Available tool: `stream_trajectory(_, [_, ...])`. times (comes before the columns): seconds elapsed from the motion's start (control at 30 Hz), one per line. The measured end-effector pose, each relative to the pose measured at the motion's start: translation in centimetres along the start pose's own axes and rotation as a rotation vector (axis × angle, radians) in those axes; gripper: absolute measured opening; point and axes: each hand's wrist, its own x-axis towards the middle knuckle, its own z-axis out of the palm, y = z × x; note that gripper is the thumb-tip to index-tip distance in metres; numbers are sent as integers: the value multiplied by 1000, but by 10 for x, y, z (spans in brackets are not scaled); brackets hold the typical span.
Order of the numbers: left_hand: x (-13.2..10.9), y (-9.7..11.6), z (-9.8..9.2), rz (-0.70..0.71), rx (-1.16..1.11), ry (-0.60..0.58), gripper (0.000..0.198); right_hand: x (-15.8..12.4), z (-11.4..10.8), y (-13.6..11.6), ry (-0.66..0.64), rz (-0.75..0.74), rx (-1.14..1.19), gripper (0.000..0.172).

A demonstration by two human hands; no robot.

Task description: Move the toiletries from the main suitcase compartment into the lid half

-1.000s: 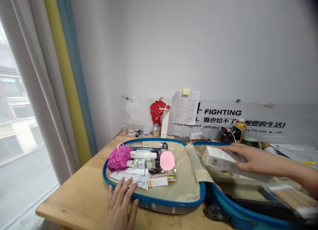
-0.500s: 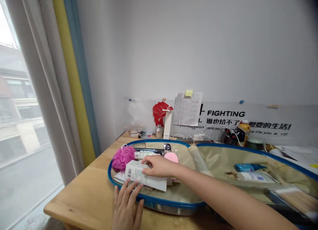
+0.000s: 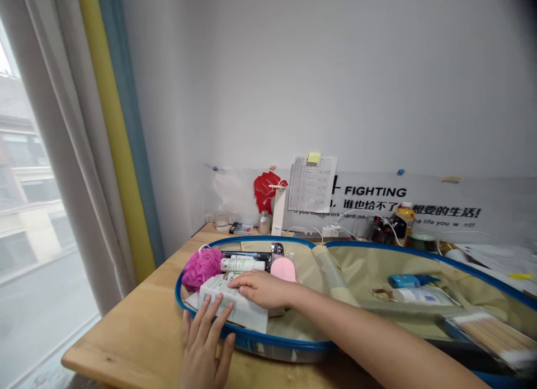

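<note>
A white printed box (image 3: 247,315) lies in the left half of an opened, blue-edged case (image 3: 308,327) with a beige lining. My right hand (image 3: 262,288) rests on top of the box with its fingers stretched out. Spread along the near rim, my left hand (image 3: 205,338) has its fingertips against the box's near left side. Behind the box are a magenta bath puff (image 3: 203,268), a white tube (image 3: 243,264) and a pink oval thing (image 3: 283,270). What lies beneath the box is mostly hidden.
The case's right half holds a blue bottle (image 3: 405,281), a clear packet (image 3: 423,295) and a pack of cotton swabs (image 3: 497,334). Along the wall stand a small jar (image 3: 264,223), a white upright stand (image 3: 278,212), a charger with cables (image 3: 331,230) and a yellow bottle (image 3: 403,218).
The box has settled lower and nearer the front rim. My right hand has loosened from its grip into flatter fingers on top. The view has shifted slightly.
</note>
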Motion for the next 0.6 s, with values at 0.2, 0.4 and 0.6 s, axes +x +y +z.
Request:
stream_trajectory(0.2, [31, 2, -1, 88, -46, 22, 42, -26, -15, -5, 95, 64, -29, 47])
stream_trajectory(0.4, [21, 3, 3, 52, -54, 19, 41, -122, -106, 56, 224, 373, -91, 40])
stream_trajectory(0.6, [18, 7, 4, 18, -72, 53, 41, -247, -131, 123, 65, 693, -95, 13])
